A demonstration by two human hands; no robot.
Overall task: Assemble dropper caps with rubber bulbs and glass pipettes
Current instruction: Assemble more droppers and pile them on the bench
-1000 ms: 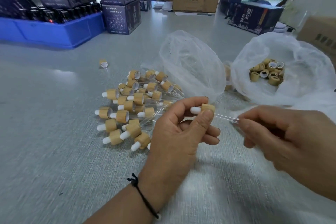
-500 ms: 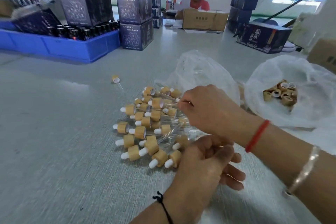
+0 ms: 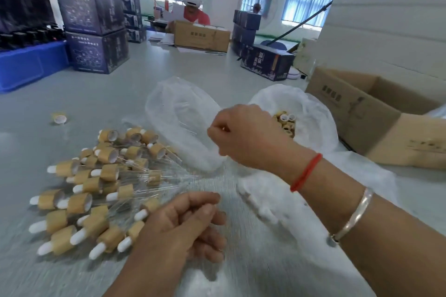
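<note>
A pile of assembled droppers, with bamboo caps, white rubber bulbs and glass pipettes, lies on the grey table left of centre. My left hand rests at the pile's right edge with its fingers loosely curled and nothing visible in it. My right hand hovers at the edge of a clear plastic bag that holds faint glass pipettes. Its fingers are curled and thumb and fingertips are together, with nothing visible between them. Behind that hand, a white bag holds loose bamboo caps.
A single cap lies apart at the far left. An open cardboard box stands on the right. A blue crate and stacked dark boxes are at the back left. A person sits at the far end.
The dropper held between both hands a second ago has left them. My right hand swung over the pile, then moved right to the clear bag. My left hand dropped beside the pile.
</note>
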